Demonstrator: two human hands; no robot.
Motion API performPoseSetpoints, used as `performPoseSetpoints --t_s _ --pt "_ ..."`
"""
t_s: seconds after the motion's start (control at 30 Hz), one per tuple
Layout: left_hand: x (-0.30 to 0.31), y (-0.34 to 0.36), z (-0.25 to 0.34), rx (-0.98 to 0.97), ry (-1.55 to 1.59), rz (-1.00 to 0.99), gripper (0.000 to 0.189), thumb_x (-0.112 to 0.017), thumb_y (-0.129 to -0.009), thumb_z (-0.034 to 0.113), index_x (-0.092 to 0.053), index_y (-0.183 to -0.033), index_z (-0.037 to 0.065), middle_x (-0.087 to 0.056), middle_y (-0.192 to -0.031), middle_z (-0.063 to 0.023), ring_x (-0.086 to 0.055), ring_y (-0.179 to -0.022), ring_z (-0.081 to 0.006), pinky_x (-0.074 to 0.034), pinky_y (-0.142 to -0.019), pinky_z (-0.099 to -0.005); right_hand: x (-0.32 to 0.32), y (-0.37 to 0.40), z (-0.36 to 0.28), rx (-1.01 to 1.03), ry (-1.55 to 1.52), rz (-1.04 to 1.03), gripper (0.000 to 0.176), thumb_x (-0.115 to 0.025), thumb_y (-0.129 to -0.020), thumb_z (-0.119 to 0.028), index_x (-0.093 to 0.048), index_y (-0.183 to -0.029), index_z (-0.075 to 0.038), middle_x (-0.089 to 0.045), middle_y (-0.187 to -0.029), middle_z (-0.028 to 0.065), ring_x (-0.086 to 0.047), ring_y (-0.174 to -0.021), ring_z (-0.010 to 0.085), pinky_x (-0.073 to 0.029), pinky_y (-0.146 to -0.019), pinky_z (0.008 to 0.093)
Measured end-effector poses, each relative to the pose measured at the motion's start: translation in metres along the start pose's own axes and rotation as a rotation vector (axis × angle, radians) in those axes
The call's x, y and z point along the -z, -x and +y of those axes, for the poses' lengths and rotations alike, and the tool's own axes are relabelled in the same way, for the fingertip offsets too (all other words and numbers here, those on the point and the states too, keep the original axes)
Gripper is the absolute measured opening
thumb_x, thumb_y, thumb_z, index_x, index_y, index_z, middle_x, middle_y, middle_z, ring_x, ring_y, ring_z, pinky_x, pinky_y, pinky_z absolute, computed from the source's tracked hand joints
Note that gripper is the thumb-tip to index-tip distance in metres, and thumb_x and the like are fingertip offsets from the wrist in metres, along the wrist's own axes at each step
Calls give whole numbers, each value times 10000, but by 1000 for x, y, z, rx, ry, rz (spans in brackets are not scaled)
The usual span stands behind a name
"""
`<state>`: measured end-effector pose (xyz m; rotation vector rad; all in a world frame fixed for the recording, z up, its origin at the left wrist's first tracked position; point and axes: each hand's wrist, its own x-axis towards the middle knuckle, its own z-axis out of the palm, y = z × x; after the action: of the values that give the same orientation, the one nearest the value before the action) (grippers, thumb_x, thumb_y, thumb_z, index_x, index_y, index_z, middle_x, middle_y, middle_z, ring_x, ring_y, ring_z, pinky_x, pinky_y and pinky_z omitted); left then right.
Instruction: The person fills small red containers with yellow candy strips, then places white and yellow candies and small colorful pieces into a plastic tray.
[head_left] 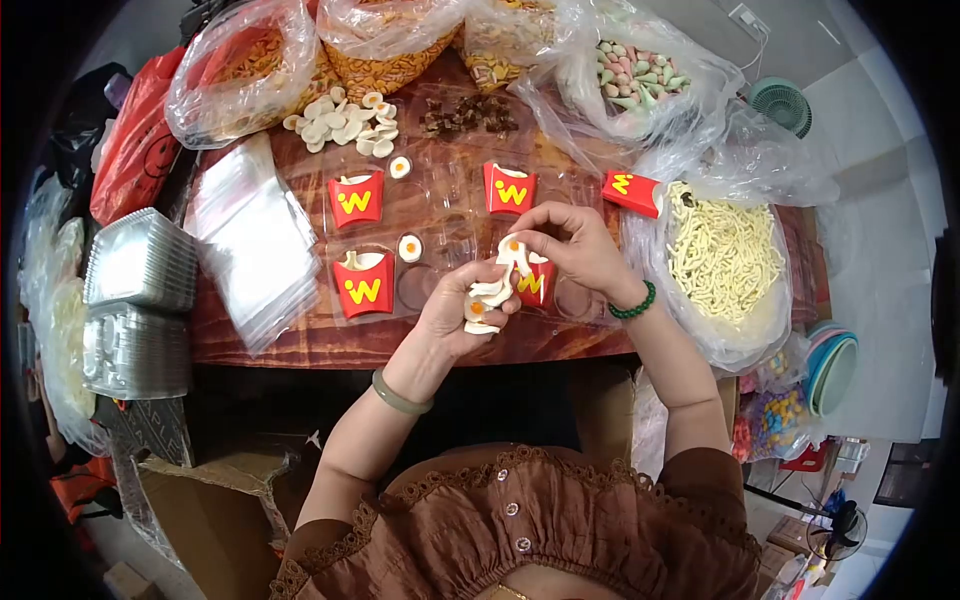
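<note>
Several fried-egg-shaped candies, white with orange yolks, are bunched in my left hand, its fingers wrapped round them. Just above, the thumb and fingers of my right hand pinch one fried-egg candy by its edge. Partly hidden behind my hands is a red fry box with a yellow mark, in a clear plastic tray. Left of my hands, single egg candies lie beside red boxes in the trays. A further red box sits beyond my right hand.
At the back are a pile of egg candies, brown pieces and bags of orange candies. Clear lids and flat bags lie left. Right are a bag of pale noodle-like strands and a tilted red box.
</note>
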<state>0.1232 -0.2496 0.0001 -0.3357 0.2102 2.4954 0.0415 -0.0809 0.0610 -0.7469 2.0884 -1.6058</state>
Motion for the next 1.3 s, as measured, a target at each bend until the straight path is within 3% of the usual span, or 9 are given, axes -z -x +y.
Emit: performPoseSetpoints --t_s 0.13,0.2,0.4,0.53,0.6,0.8,0.93,1.1,1.3 --pt "5 -11 -2 34 3 49 204 -527 -843 149 -537 -989 6 -579 -852 -91 -511 -642 -193 -362 -384 -176 7 5 -17 -113 -137 -84 102 -625 -840 -35 -643 -934 1 -646 -923 42 -601 -854 104 -482 -771 246" --pt "10 -14 -3 49 14 45 206 -528 -842 151 -534 -980 -1 -580 -842 -95 -510 -641 -193 -360 -380 -178 15 3 -18 162 430 -102 110 -614 -828 -15 -630 -936 -4 -626 -891 59 -603 -825 143 -479 -739 259" --pt "1 -16 1 142 92 -51 204 -531 -843 164 -527 -964 1 -564 -823 -101 -483 -621 -176 -357 -375 -180 17 1 -18 280 426 48 84 -604 -827 -59 -602 -899 -16 -586 -846 115 -595 -771 254 -465 -678 335" --pt "-3 -12 1 17 -55 -35 152 -572 -839 154 -532 -914 27 -551 -780 -97 -484 -527 -171 -335 -352 -191 22 -4 -16 247 369 45 80 -598 -826 -49 -598 -897 -12 -585 -850 115 -590 -771 256 -465 -681 331" --pt "-2 -1 5 8 -65 -136 125 -577 -854 148 -529 -877 35 -542 -786 -90 -484 -519 -157 -302 -350 -201 35 -8 -21 297 606 102 65 -578 -850 -13 -587 -912 4 -577 -854 50 -569 -792 116 -467 -679 249" --pt "-20 -2 3 -161 -396 -3 447 -643 -845 147 -468 -1240 31 -581 -794 -47 -540 -542 -120 -344 -378 -185 32 -5 -35 -60 -5 140 124 -588 -898 -111 -582 -988 -26 -612 -821 -8 -536 -622 9 -447 -546 154" --pt "-37 -11 -2 -249 -505 106 284 -642 -860 167 -570 -1107 44 -615 -775 -21 -553 -548 -78 -365 -379 -173 18 -3 -36 -126 -165 55 146 -612 -885 -138 -585 -975 -26 -613 -800 -21 -540 -602 4 -439 -516 153" --pt "-29 -9 -6 -187 -475 66 170 -629 -875 184 -612 -965 41 -620 -743 -14 -547 -529 -67 -374 -376 -175 28 -4 -24 24 145 215 144 -599 -895 -138 -585 -979 -22 -605 -817 -21 -518 -639 -11 -403 -526 146" --pt "-21 -3 -19 -27 -472 121 204 -625 -879 228 -620 -971 46 -616 -749 -19 -529 -501 -68 -322 -346 -172 92 -37 36 23 620 214 112 -580 -843 -69 -644 -916 -13 -638 -828 71 -573 -731 145 -459 -671 287"
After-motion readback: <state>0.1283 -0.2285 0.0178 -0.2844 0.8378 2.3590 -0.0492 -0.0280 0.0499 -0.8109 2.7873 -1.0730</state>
